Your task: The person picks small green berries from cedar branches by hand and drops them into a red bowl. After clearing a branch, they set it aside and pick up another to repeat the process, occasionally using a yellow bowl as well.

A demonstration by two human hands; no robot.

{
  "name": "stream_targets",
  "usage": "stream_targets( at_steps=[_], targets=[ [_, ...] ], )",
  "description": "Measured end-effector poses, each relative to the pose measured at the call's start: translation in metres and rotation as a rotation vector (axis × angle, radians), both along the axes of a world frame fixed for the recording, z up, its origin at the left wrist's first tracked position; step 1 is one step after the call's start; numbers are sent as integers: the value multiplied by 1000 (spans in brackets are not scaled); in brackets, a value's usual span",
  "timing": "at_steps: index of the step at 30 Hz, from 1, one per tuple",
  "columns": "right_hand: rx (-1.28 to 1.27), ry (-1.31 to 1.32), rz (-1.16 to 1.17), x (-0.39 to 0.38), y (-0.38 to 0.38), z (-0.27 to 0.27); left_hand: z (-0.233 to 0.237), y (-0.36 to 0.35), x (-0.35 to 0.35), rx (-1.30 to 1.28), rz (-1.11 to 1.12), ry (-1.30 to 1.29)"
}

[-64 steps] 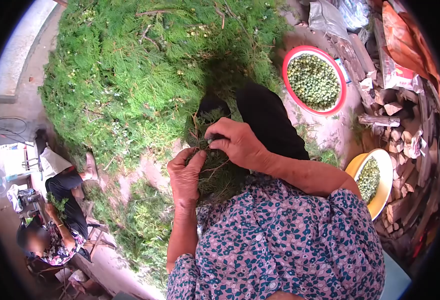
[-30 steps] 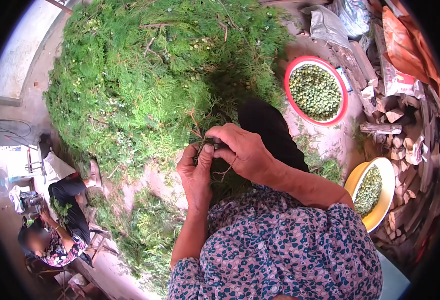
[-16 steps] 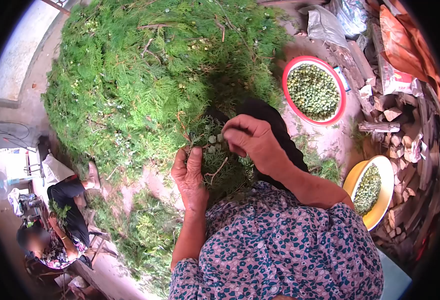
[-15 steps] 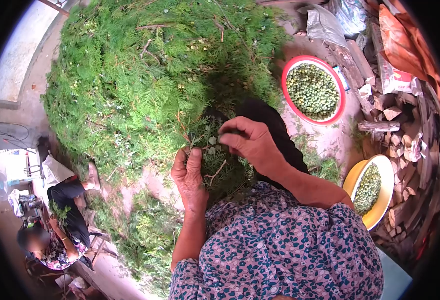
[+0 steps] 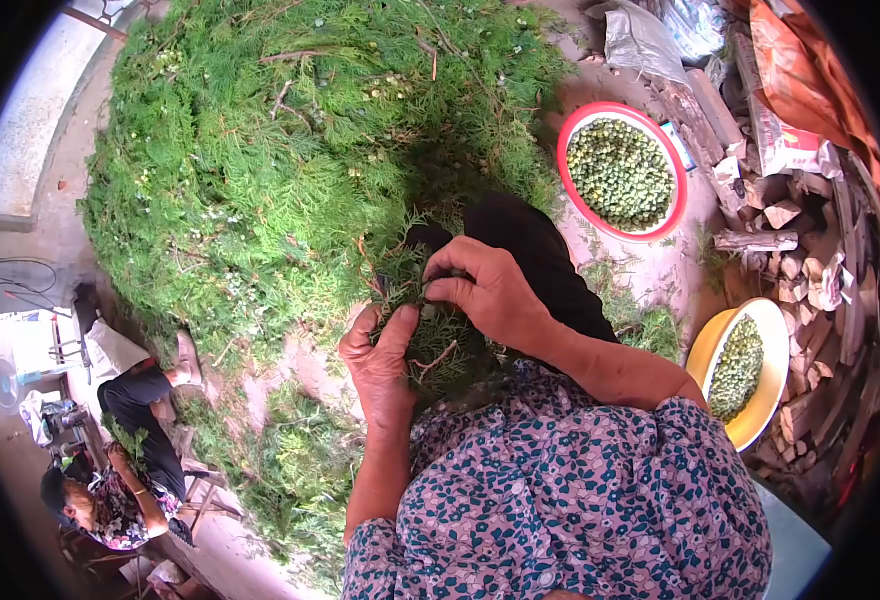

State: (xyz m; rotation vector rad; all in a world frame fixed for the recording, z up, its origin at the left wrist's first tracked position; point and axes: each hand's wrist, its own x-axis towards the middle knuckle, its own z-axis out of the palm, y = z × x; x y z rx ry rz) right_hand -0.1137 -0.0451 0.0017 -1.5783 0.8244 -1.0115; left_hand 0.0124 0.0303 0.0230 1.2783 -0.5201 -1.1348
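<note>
My left hand (image 5: 378,352) is closed around the stem of a leafy evergreen sprig (image 5: 445,345), held above my lap. Thumb and fingers press together near its upper part. Close beside it, my right hand (image 5: 488,290) pinches with thumb and forefinger at the sprig's foliage. What sits between those fingertips is mostly hidden. A large heap of cut evergreen branches (image 5: 250,180) lies just beyond both hands, with small pale green cones among its leaves.
A red-rimmed basin (image 5: 567,180) of small green cones stands at right; a yellow basin (image 5: 700,350) holds more. Stacked firewood (image 5: 795,270) lines the right edge. Another person (image 5: 135,490) sits at lower left, holding a sprig. Loose greenery (image 5: 300,460) litters the floor.
My right hand has moved slightly left and its fingertips have closed in on the sprig. The pale cones seen by them earlier are now largely hidden. My left thumb has tilted rightward.
</note>
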Motion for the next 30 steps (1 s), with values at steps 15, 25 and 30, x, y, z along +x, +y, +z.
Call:
stream_targets(
  at_steps=[15, 25, 30],
  targets=[
    [865, -723, 208, -17, -13, 13, -6, 0, 9, -77, 184, 154],
    [-88, -121, 73, -1, 1, 2, 1, -4, 8, -27, 134, 207],
    [-120, -43, 22, 5, 7, 8, -2, -3, 3, -11, 113, 95]
  ],
)
